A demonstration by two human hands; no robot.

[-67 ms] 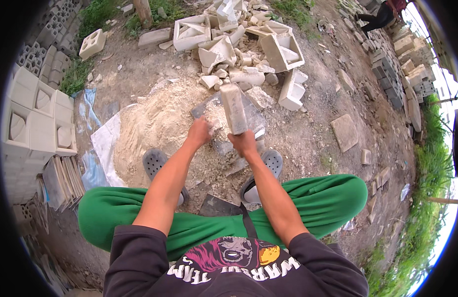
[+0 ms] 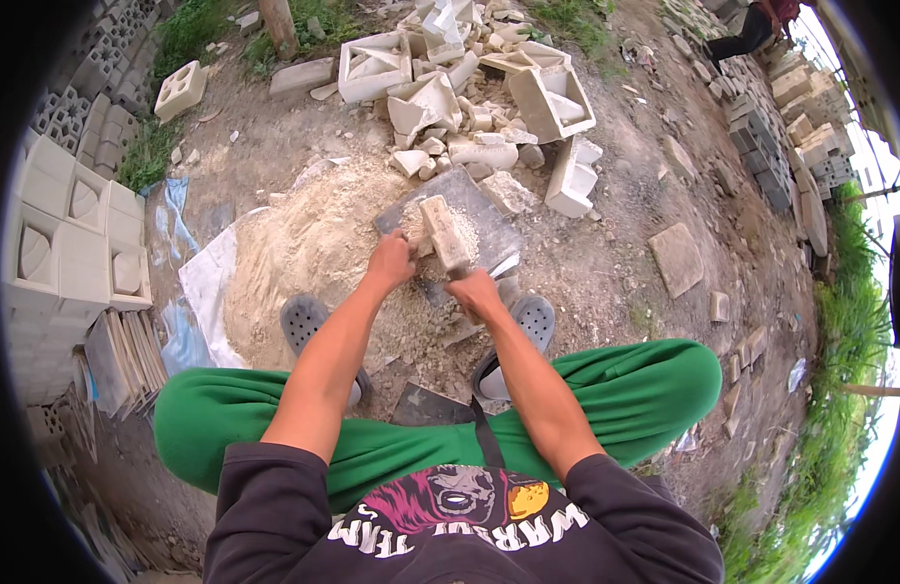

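Note:
My right hand (image 2: 476, 294) is closed round the near end of a long, dusty, block-shaped mallet (image 2: 444, 232). Its head lies low over a dark flat slab (image 2: 492, 216) strewn with pale crumbs. Just left of the mallet, my left hand (image 2: 391, 259) has its fingers curled at the slab's edge; pale bits lie by the fingertips, and what they grip is unclear. A mound of pale crushed stone (image 2: 309, 229) spreads to the left of the slab.
Beyond the slab rises a heap of broken pale blocks (image 2: 489, 122). Cast blocks (image 2: 75, 219) are stacked at left, beside leaning thin boards (image 2: 129, 355). My shoes (image 2: 534, 321) flank the work area. Grey blocks (image 2: 761, 146) line the far right, where another person (image 2: 747, 34) is partly visible.
The mallet has swung down from a raised position, its far end moving nearer and left onto the slab area. My left hand has stayed almost in place.

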